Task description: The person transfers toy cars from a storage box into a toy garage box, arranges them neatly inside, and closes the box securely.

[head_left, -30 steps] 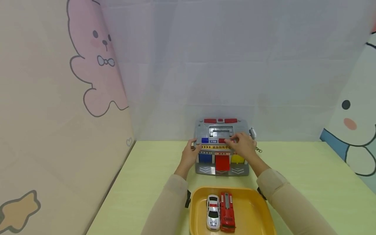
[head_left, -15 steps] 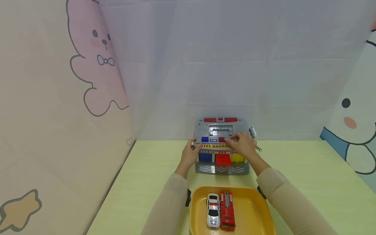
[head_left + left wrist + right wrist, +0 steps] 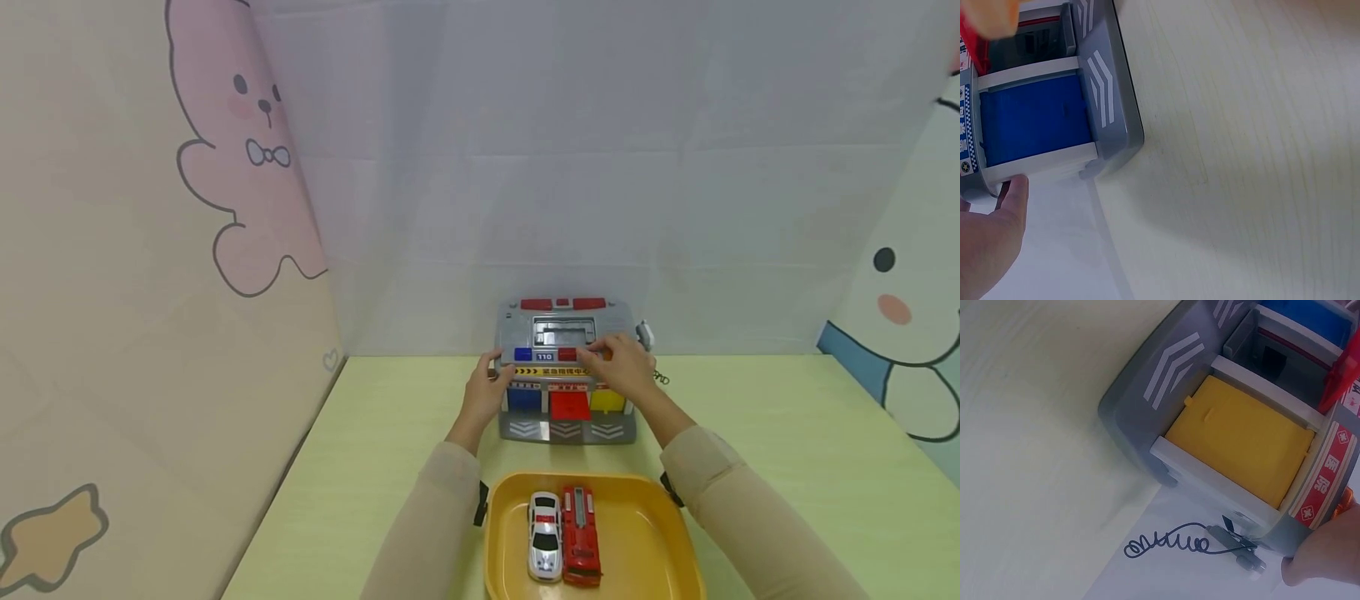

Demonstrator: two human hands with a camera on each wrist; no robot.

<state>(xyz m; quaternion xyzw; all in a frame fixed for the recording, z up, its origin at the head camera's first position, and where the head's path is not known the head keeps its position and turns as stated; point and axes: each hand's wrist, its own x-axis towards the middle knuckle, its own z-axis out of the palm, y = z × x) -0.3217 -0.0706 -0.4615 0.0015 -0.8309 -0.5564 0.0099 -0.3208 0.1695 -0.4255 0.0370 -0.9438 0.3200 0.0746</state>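
Observation:
A grey toy garage (image 3: 564,333) stands at the back of the table, with a blue door (image 3: 1036,119) on the left and a yellow door (image 3: 1241,440) on the right. Between them, the red door (image 3: 570,406) is swung up and out, baring the bay behind it. My left hand (image 3: 483,396) holds the garage's left side, thumb at its front corner. Over the top ledge, my right hand (image 3: 626,367) has its fingertips right at the red button (image 3: 567,354). A blue button (image 3: 522,354) sits to the left, and orange shows beneath the right hand.
In front stands a yellow tray (image 3: 652,533) holding a white toy police car (image 3: 545,537) and a red toy fire truck (image 3: 581,537). A small grey piece on a coiled cord (image 3: 1166,540) hangs at the garage's right side. A white backdrop (image 3: 585,167) rises behind.
The red door, hanging lower one second ago, has swung up and outward. My right hand has shifted slightly right, uncovering more of the red button. My left hand stays in place.

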